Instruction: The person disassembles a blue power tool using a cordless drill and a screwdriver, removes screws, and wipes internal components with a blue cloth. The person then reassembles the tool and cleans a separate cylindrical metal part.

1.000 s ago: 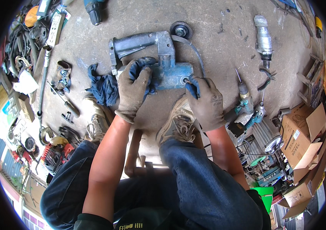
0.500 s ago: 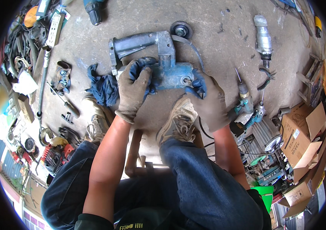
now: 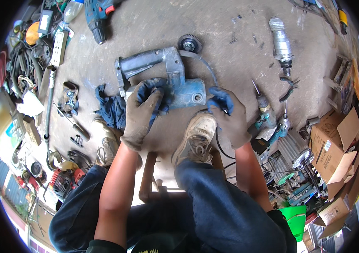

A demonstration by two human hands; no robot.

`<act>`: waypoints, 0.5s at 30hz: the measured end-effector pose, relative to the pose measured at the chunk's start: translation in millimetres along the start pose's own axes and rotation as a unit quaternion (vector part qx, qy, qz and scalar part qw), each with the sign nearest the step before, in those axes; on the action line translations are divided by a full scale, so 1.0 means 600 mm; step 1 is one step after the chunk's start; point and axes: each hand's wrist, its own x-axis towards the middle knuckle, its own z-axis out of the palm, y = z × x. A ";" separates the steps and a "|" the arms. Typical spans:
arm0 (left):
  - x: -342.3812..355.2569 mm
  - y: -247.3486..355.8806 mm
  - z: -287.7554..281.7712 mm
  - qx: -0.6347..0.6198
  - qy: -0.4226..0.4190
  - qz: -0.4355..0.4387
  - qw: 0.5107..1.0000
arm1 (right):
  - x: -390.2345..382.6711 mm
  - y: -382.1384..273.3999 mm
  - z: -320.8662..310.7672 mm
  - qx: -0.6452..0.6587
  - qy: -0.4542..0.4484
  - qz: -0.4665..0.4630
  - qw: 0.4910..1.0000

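A worn blue power-tool housing (image 3: 188, 93) with a dark loop handle lies on the concrete floor in front of me. My left hand (image 3: 142, 107), in a grey-brown glove with blue fingertips, is closed on the housing's near left part. A round hole shows at the housing's right end. Just right of that end, apart from it, is my right hand (image 3: 229, 116) in a matching glove. Its fingers are curled together; a small dark thing seems to be between the tips, too hidden to name. A dark blue rag (image 3: 113, 110) lies left of my left hand.
Beyond the housing sit a toothed gear (image 3: 190, 44) and a curved dark cable or strip. A blue drill (image 3: 96, 19) lies far left, a silver tool part (image 3: 281, 44) far right. Near my right forearm are a teal screwdriving tool (image 3: 266, 111) and cardboard boxes (image 3: 331, 143). My shoe (image 3: 197, 135) is close below the housing.
My right hand has drawn back from the housing's right end, baring the hole there. My left hand stays on the housing. The view has shifted slightly, showing more of the drill.
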 end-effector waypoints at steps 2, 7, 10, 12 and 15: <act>-0.005 -0.007 0.000 -0.043 -0.009 -0.018 0.999 | 0.005 0.000 -0.025 0.024 0.036 0.016 0.999; 0.005 -0.023 0.014 -0.050 -0.075 0.021 0.996 | 0.091 -0.016 -0.092 -0.002 0.113 0.022 0.993; 0.005 -0.020 0.031 -0.040 -0.097 0.031 0.994 | 0.176 -0.017 -0.115 -0.051 0.147 -0.028 0.987; 0.008 -0.021 0.037 -0.040 -0.091 0.025 0.995 | 0.239 -0.017 -0.112 -0.102 0.165 -0.045 0.980; 0.018 -0.029 0.018 -0.049 -0.140 0.027 0.989 | 0.315 -0.056 -0.101 -0.326 0.191 -0.120 0.918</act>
